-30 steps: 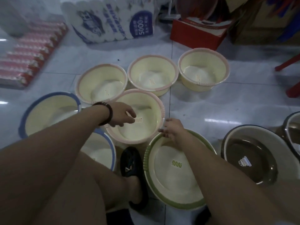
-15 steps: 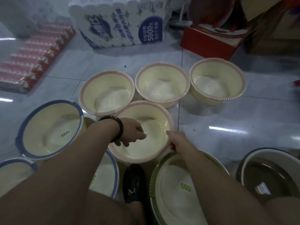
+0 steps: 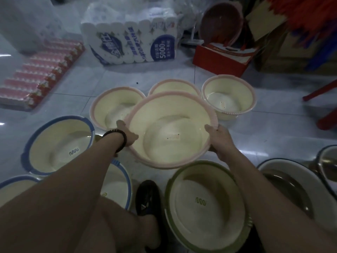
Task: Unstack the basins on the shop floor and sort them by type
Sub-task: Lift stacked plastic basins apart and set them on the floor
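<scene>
A cream basin with a pink rim is lifted off the floor and tilted toward me. My left hand grips its left rim and my right hand grips its right rim. Behind it on the tiles sit three more pink-rimmed basins: left, middle, mostly hidden, and right. Blue-rimmed basins lie at the left, at the lower left corner and under my left arm. A green-rimmed basin lies just below the lifted one.
A white enamel basin with a dark rim lies at the right, a metal one beyond it. A tissue-roll pack, pink packs, a red box and red chair legs ring the floor. My shoe rests between basins.
My left hand left the inside of the pink-rimmed basin and took its left rim. Both hands have lifted the basin off the floor, up and away from me.
</scene>
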Demonstrator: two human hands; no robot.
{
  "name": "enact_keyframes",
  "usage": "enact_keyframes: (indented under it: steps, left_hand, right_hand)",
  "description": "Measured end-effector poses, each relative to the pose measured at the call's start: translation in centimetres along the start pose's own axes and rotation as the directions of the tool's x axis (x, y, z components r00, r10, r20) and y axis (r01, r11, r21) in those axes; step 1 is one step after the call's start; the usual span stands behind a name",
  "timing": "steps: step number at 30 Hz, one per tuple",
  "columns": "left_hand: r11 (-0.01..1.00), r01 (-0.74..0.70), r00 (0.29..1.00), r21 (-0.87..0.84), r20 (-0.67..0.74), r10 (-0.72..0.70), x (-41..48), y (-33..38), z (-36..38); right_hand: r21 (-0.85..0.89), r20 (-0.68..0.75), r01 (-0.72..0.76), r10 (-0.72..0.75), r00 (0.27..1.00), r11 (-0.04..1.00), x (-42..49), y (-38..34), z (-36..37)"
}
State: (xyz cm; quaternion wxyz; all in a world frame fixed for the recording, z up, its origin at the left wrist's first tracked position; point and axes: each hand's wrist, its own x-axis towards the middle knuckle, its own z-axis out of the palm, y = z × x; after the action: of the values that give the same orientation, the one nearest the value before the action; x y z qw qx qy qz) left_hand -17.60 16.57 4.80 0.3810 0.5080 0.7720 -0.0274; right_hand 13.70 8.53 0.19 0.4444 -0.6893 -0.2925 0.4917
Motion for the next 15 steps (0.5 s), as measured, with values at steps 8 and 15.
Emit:
enact_keyframes:
  steps: [8,15]
  left_hand:
    - [0.937,-0.150,0.988,-0.316,-0.029,0.149,-4.7,0.5,6.6]
    - [0.977,-0.194,0.979,-0.093,-0.090,0.185,-10.1,-0.9,16.3]
  right_hand:
    - [-0.227,-0.196,-0.088,0.043,0.980,0.970,-7.3,5.3,-10.2]
    - [-0.458,-0.385,-0.270,0.084,0.919,0.847,-13.0,13.9,-16.2]
